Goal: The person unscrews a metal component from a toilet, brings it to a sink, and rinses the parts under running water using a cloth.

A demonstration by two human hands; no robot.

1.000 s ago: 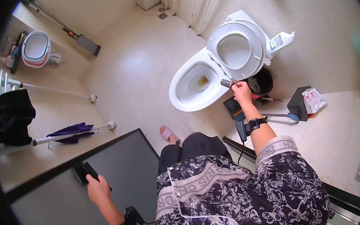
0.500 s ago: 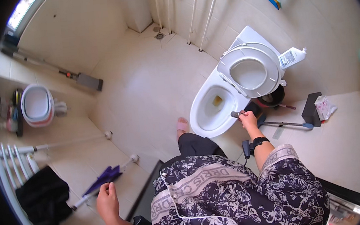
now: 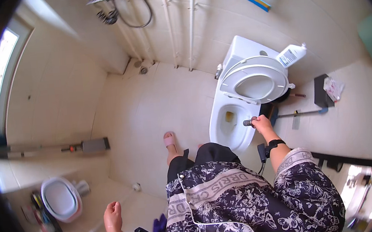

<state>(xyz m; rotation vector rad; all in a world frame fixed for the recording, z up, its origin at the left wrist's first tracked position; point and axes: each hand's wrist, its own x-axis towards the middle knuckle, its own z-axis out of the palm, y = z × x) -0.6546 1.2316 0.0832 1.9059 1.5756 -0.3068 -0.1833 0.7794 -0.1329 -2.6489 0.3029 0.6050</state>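
Note:
My right hand [image 3: 262, 123] is closed around a small dark cylindrical object [image 3: 247, 122], whose exact kind I cannot make out. It juts left over the right rim of the white toilet bowl [image 3: 218, 133]. Inside the bowl is a yellow-brown patch [image 3: 229, 116] near the water. The white seat and lid [image 3: 230, 83] are raised against the tank. At the lower left, my left hand [image 3: 113, 218] hangs away from the toilet with nothing visible in it, its fingers loosely extended. Both wrists wear black straps.
A white bottle [image 3: 291, 55] stands beside the tank. Right of the toilet are a long-handled tool [image 3: 304, 113] and a dark bin [image 3: 322, 90] with a plastic bag. A squeegee [image 3: 256, 1] hangs on the wall. Stacked basins [image 3: 59, 197] and a mop [image 3: 94, 145] are at left.
My view has turned, bringing more of the shower and window into sight. My right hand has brought the dark object over the bowl's rim. The left hand remains low at the left.

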